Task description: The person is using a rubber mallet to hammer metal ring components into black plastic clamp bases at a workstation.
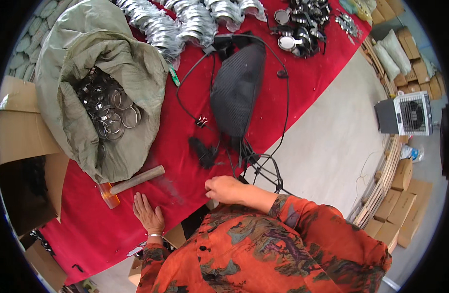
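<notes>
**A:** Which packages surround the red table?

**B:** A tan cardboard box stands against the table's left edge, its flaps open. Beyond the right edge, flat brown cartons are stacked in a curving row along the floor, and pale stuffed sacks lie near the far right corner beside a white fan unit. No label is legible.

**A:** What sits on the cloth itself?

**B:** An olive woven sack, mouth open, holds loose metal rings; bright metal clamps are heaped along the far edge. A black mesh pouch with cables lies mid-table.

**A:** And the hammer?

**B:** It lies flat near the front edge, just below the sack. Its long axis runs diagonally: the wooden handle points up-right toward the centre, the orange head toward the front left corner.

**A:** The hands?

**B:** The left hand rests flat, fingers spread narrow, palm down on the cloth just right of the hammer head, holding nothing. The right hand is loosely curled at the front edge; whether it grips anything cannot be told.
</notes>
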### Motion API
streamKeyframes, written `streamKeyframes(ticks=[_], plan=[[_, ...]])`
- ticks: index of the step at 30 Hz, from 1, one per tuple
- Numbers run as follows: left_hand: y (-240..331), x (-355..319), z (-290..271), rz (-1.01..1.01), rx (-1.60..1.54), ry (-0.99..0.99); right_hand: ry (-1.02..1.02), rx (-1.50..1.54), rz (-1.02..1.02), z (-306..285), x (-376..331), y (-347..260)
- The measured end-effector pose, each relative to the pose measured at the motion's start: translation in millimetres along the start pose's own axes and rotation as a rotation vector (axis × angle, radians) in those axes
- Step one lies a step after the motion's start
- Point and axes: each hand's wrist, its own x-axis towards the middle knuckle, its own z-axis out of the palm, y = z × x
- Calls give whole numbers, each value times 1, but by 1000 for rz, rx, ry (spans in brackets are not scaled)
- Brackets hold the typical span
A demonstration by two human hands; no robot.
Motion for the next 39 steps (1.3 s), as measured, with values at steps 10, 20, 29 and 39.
streamKeyframes(ticks=[10,20,29,39], plan=[[7,11,-5,-10,-41,10,182,-149,-285,-75,54,-60],[1,-4,-4,-19,-161,36,493,-384,-146,-133,33,-34],[14,0,-37,2,-105,43,716,-658,-135,-121,13,12],[14,-2,-34,2,-116,76,707,-635,-156,-114,14,19]])
